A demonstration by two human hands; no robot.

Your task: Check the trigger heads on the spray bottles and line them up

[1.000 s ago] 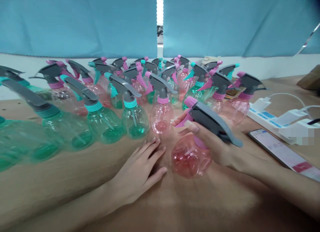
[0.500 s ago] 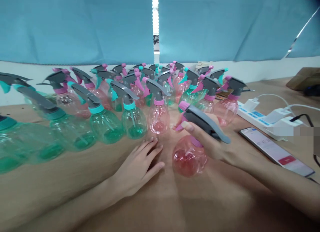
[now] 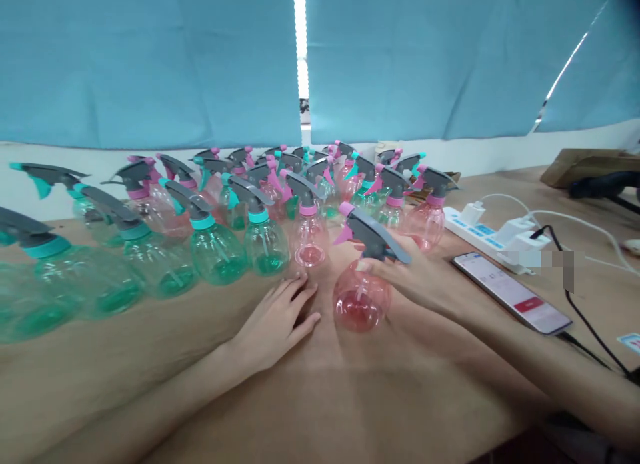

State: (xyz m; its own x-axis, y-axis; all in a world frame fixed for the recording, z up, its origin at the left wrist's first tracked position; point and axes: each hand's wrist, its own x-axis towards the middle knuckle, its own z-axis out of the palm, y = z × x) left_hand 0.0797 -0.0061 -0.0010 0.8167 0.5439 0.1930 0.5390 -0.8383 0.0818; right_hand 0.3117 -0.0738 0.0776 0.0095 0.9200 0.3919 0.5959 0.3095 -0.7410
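My right hand (image 3: 395,267) grips a pink spray bottle (image 3: 361,301) around its neck and upper body, below the grey-and-pink trigger head. The bottle stands nearly upright in front of me on the wooden table (image 3: 320,397). My left hand (image 3: 280,314) lies flat on the tabletop with its fingers spread, holding nothing. Just beyond its fingertips stand another pink spray bottle (image 3: 309,241) and a green spray bottle (image 3: 267,247) with a turquoise collar. My right fingers are partly hidden behind the bottle I hold.
Several more green and pink spray bottles (image 3: 217,251) fill the table's left and back. To the right are a phone (image 3: 510,294), a white power strip (image 3: 475,234) with chargers and cables, and a cardboard piece (image 3: 585,167). A blue curtain (image 3: 200,64) hangs behind.
My right hand has shifted its grip from the bottle's trigger head down to its neck and upper body. The bottle stands more upright. My left hand stays flat; the view has turned slightly right.
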